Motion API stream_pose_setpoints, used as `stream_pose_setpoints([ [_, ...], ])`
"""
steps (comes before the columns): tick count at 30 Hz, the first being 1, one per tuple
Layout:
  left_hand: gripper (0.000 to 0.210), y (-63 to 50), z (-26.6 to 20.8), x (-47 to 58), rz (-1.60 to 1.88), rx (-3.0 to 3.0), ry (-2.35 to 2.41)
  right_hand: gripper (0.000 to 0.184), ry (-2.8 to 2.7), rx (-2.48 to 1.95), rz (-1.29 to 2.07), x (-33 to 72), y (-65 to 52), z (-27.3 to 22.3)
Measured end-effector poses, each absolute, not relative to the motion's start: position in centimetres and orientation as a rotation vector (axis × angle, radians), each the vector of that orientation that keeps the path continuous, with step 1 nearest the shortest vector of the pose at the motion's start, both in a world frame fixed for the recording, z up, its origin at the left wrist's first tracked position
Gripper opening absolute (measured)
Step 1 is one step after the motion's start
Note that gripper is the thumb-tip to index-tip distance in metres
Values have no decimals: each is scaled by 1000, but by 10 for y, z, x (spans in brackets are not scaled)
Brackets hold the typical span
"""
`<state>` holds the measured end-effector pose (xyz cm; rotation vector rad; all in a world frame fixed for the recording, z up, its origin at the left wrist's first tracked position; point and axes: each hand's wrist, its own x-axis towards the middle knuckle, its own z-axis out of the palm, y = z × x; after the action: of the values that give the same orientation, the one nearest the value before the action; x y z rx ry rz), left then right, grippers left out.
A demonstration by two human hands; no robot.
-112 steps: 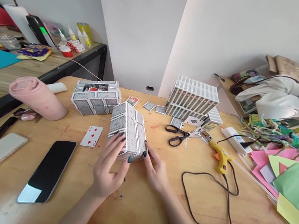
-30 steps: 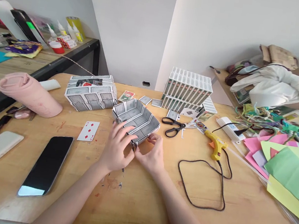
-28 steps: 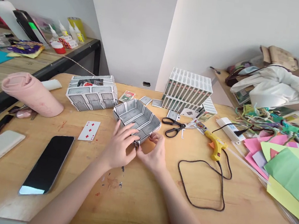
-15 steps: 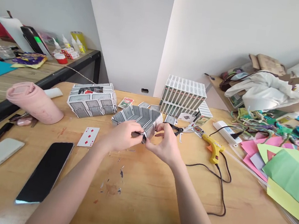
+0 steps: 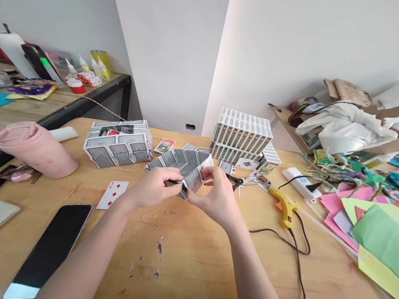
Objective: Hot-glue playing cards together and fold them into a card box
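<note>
Grips the near edge of the tray of playing cards (image 5: 176, 161) with the left hand (image 5: 156, 186), fingertips closed on the rim; pinches the near right corner between thumb and fingers of the right hand (image 5: 218, 194) — both on the same tilted tray, mid-table; cannot tell whether lifted fully off the wooden table (image 5: 186, 275); shows the tray's left edge close to the corner of a card-covered box (image 5: 120, 152), contact uncertain; has scissors (image 5: 238, 180) just past the right knuckles, partly hidden, and a glue gun (image 5: 288, 208) farther right, with a cord (image 5: 298, 252) running up to the right forearm (image 5: 256, 274); overlaps, in view, the edges of a three of diamonds (image 5: 111, 194) and a phone (image 5: 51, 240) with the left forearm (image 5: 98, 246); leaves broad room between the forearms — wood dotted with dark scraps (image 5: 159, 247); faces stacked card packs (image 5: 241, 135) near the far edge.
</note>
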<state>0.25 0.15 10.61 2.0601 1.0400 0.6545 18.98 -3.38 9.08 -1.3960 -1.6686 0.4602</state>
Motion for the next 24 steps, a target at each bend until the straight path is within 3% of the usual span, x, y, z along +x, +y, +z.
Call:
stream_pose_setpoints([
  [24,26,0,108,8,704,2165,962,34,-1730,-1534,421,183,-38,99],
])
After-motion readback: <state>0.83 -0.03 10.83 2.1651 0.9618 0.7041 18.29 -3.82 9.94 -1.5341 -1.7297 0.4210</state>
